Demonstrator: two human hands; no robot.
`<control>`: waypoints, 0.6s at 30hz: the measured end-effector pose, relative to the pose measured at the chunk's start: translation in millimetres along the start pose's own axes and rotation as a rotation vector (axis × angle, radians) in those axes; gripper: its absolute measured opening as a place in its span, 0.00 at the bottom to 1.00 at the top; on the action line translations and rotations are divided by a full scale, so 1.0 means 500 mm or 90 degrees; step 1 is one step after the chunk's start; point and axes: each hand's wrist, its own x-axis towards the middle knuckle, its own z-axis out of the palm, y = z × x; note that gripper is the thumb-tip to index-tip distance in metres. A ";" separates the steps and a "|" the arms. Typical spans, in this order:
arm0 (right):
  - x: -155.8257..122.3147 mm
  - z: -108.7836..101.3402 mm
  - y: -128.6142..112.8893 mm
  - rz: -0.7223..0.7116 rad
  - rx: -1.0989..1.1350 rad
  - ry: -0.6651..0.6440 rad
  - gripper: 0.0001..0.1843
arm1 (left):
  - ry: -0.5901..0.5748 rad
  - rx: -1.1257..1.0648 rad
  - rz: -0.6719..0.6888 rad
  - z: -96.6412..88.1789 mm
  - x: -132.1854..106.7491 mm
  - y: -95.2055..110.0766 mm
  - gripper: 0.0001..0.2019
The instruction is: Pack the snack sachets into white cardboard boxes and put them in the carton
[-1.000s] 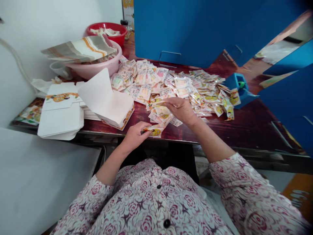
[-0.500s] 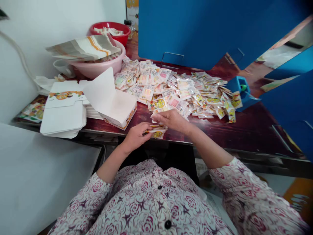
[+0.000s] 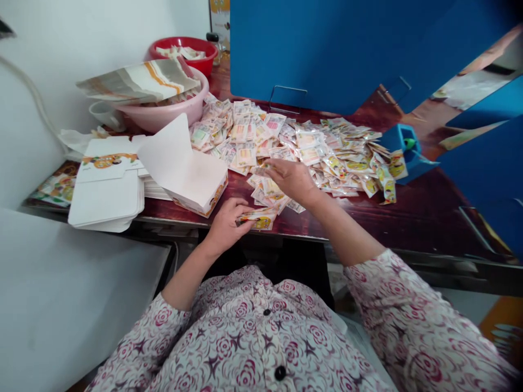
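Note:
My left hand is closed around a small stack of printed sachets at the table's front edge, their yellow picture side facing up. Just above and to the right, my right hand reaches over the near side of a wide pile of sachets, its fingers pinched on one sachet that is partly hidden. Several loose sachets lie beneath that hand. Left of my left hand sits a white cardboard box with its lid standing up and a printed front.
Flat white cartons are stacked at the left. Behind them stand a pink basin with a striped cloth on it, a white cup and a red basin. Blue panels border the back; a blue holder stands right.
My right hand has moved up and away from the stack, over the pile. Sachets at the pile's near edge have slid toward me. My left hand stays with its stack.

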 end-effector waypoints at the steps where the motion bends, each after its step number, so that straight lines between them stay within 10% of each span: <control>1: -0.023 0.000 -0.005 -0.013 0.034 -0.019 0.18 | 0.022 0.021 0.023 0.002 -0.001 -0.003 0.09; 7: -0.100 0.000 -0.026 -0.061 0.145 -0.132 0.19 | -0.007 -0.027 0.096 0.004 -0.001 -0.012 0.10; 11: -0.057 -0.016 -0.027 0.086 -0.045 -0.027 0.23 | -0.023 -0.094 0.051 0.001 -0.001 -0.002 0.08; 18: -0.007 0.021 -0.018 0.098 -0.208 -0.145 0.21 | -0.054 -0.054 -0.081 0.001 0.004 0.006 0.30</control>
